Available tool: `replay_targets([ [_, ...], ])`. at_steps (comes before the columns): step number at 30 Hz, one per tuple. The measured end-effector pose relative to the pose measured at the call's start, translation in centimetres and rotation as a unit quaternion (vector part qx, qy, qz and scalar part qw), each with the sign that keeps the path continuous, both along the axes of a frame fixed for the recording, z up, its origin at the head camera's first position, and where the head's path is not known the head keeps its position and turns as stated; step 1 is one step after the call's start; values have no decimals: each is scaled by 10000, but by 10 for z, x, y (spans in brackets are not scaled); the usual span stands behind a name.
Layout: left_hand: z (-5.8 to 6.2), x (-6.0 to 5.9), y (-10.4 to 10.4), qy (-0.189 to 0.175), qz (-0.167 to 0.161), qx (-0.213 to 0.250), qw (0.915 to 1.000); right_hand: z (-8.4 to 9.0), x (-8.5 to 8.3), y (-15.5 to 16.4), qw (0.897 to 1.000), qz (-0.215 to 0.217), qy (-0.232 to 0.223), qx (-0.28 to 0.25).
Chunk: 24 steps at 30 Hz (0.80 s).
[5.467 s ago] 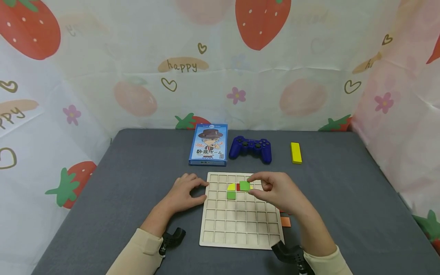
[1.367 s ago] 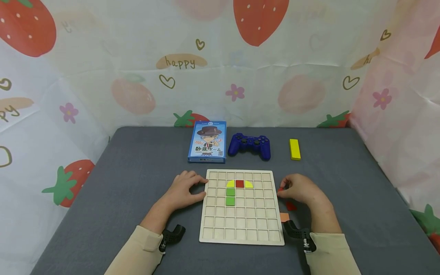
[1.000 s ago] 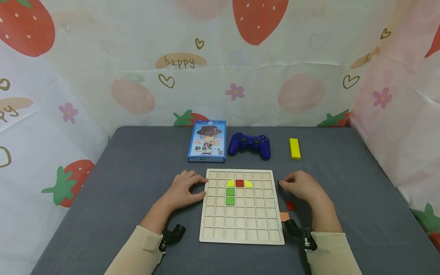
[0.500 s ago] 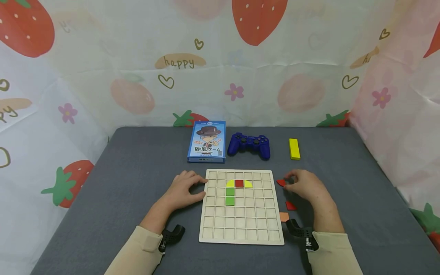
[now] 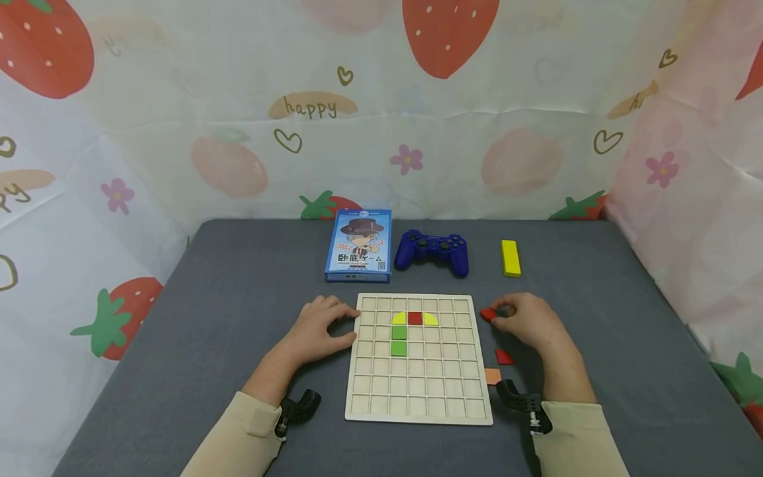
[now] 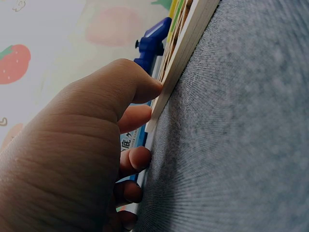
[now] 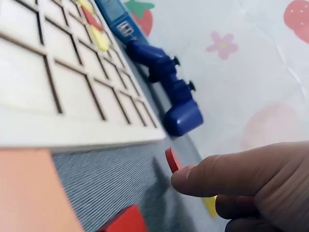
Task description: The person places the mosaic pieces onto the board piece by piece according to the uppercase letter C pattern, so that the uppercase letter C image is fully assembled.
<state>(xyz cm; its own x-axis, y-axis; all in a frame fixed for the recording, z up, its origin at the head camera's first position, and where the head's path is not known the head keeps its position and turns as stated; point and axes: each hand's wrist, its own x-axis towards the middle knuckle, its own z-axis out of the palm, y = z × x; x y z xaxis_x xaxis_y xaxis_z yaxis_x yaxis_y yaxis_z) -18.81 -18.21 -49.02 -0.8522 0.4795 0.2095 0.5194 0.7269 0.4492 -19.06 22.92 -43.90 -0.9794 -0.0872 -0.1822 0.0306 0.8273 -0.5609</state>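
A pale wooden grid board (image 5: 419, 391) lies on the table. In its cells sit a red square tile (image 5: 414, 318) between two yellow curved-edge tiles (image 5: 431, 319), and two green square tiles (image 5: 399, 348) in a column below the left yellow one. My left hand (image 5: 318, 334) touches the board's left edge with thumb and index fingertips, the other fingers loosely bent in the left wrist view. Beside the board's upper right edge, my right hand (image 5: 530, 322) pinches a small red tile (image 7: 172, 160) between thumb and finger; the fingers partly cover it.
Right of the board lie another red tile (image 5: 504, 357) and an orange tile (image 5: 493, 376). Behind it are a blue game box (image 5: 359, 246), a dark blue game controller (image 5: 432, 252) and a yellow block (image 5: 510, 258). A strawberry-print cloth (image 5: 453, 179) hangs behind the table.
The green tile earlier held in my right hand now lies in the board under the other green one. My right hand has moved right, off the board, and grips a red tile.
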Motion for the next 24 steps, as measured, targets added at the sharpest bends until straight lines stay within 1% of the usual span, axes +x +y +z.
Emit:
replay_targets([
  [8,-1,-1,0,43,-24,11,10000,23,7,-5,9984,100,305,-468],
  [16,-1,0,0,81,-36,46,10000,48,18,-13,9962,212,594,-599],
  [21,0,0,0,25,-18,43,10000,63,29,-23,9945,276,797,-624],
  [24,0,0,0,3,2,32,10000,70,35,-30,9923,381,919,-735],
])
